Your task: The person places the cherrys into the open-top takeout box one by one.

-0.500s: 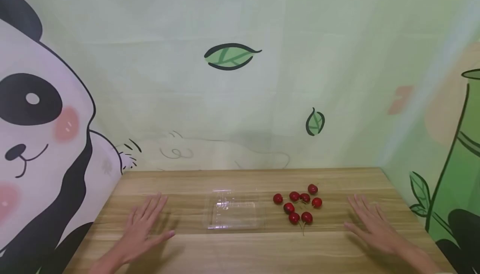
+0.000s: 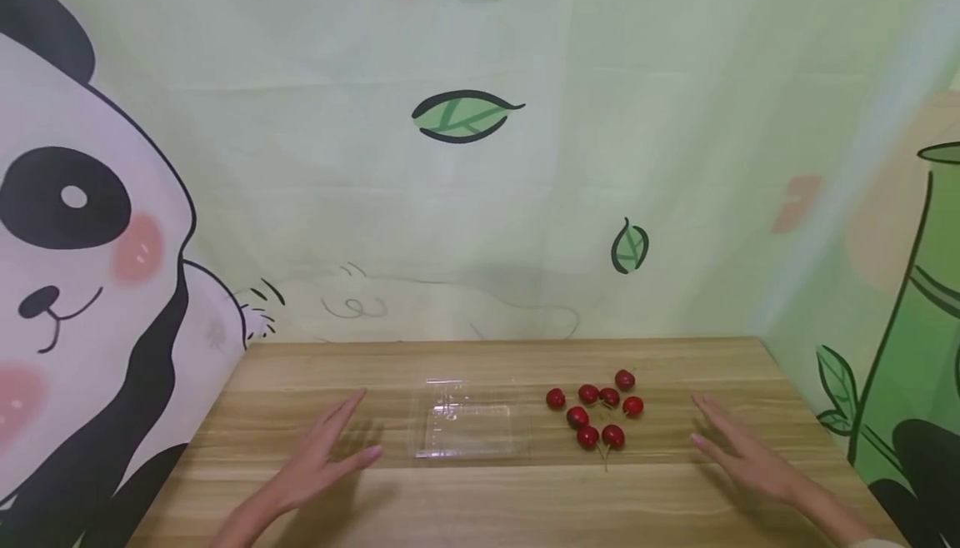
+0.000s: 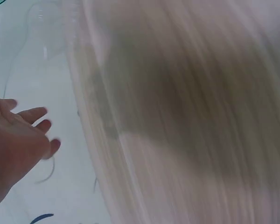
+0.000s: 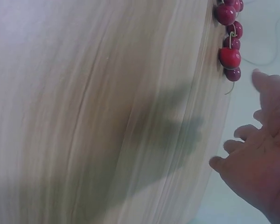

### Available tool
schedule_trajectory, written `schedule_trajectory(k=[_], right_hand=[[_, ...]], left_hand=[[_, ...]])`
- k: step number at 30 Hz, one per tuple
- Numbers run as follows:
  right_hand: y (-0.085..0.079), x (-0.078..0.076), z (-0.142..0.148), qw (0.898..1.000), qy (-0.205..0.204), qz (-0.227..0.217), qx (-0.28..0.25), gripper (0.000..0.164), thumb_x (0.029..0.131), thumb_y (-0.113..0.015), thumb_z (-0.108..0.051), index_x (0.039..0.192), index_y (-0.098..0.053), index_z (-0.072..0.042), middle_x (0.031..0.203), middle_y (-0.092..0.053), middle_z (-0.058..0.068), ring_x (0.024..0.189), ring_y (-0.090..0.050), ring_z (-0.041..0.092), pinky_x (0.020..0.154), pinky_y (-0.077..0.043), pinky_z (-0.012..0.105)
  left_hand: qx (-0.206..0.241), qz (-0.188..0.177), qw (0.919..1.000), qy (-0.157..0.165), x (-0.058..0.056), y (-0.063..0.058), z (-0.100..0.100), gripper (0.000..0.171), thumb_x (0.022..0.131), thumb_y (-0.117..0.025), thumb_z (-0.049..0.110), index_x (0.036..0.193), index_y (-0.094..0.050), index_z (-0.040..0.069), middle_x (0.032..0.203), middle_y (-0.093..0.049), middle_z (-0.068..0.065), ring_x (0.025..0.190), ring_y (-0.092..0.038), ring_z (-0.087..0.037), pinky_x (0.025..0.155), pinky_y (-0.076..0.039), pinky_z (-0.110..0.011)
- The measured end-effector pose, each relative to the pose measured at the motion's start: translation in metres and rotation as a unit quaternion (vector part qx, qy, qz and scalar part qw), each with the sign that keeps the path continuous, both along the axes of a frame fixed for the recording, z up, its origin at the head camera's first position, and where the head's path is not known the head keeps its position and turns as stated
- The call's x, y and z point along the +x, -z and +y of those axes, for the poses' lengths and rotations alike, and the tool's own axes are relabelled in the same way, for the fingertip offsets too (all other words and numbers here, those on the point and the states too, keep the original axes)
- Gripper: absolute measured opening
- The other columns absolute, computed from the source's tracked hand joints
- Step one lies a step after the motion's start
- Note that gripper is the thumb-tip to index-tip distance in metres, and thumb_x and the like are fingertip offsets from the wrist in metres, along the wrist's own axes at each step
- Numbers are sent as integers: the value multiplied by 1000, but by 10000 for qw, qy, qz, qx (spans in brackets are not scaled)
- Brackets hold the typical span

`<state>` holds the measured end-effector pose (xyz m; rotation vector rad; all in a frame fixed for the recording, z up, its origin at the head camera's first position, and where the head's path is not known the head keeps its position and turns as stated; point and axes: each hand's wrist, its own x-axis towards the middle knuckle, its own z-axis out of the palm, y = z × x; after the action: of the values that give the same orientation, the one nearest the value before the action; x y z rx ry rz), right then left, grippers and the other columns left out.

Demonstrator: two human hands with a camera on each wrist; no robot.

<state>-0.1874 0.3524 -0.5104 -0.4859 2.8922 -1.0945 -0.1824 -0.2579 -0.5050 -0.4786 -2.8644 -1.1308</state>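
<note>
My left hand hovers over the left part of the table, thumb and fingers spread apart and holding nothing. To its right lies a clear plastic box, see-through against the wood. Several dark red cherries, some with stems, are scattered just right of the box. Beyond them on the right is my right hand, its palm turned inward and its fingers extended, with nothing in it. In the right wrist view the cherries show past the fingertips of that hand.
The wooden table ends at the back against a pale green cloth printed with leaves. A printed panda covers the left side, and printed bamboo the right.
My left hand has moved right, towards the plastic box, and both palms have turned to face inward. The box and cherries have stayed in place.
</note>
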Motion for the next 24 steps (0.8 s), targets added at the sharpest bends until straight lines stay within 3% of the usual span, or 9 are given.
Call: schedule_trajectory(k=[4,6,10,16,24], right_hand=[[0,-4,-2,9999,-78,77,97,68,102,-61,-21,152,-31,14,154,-30,43,138,-32,65,105,-31,78],[0,-8,-3,9996,-149,179,152,65,103,-61,-20,151,-33,14,153,-34,42,136,-36,64,105,-33,77],[0,-15,-7,9992,-283,287,81,59,103,-59,-15,149,-37,14,151,-40,40,135,-42,60,106,-36,70],[4,-30,-13,9977,-398,499,-229,50,101,-60,-5,143,-44,16,142,-50,40,127,-51,58,100,-46,63],[9,-50,-14,9975,-188,543,-417,39,99,-61,0,134,-55,15,134,-58,38,118,-61,52,92,-57,51]], left_hand=[[583,-889,9943,113,-11,-4,12,82,100,-61,43,165,-16,20,168,-25,-20,153,-21,-51,114,-21,-78],[775,-1156,9901,171,-16,-5,18,82,101,-59,44,165,-13,25,169,-23,-17,154,-19,-50,115,-20,-79],[1100,-1333,9844,338,-22,1,27,85,99,-64,39,165,-13,26,169,-21,-20,152,-21,-53,116,-24,-75],[1538,-1550,9748,456,-30,13,40,100,89,-80,29,165,-15,23,167,-23,-26,147,-32,-55,110,-44,-66],[1841,-1795,9647,573,-36,21,49,112,84,-84,27,166,-9,24,170,-16,-20,153,-24,-48,115,-32,-71]])
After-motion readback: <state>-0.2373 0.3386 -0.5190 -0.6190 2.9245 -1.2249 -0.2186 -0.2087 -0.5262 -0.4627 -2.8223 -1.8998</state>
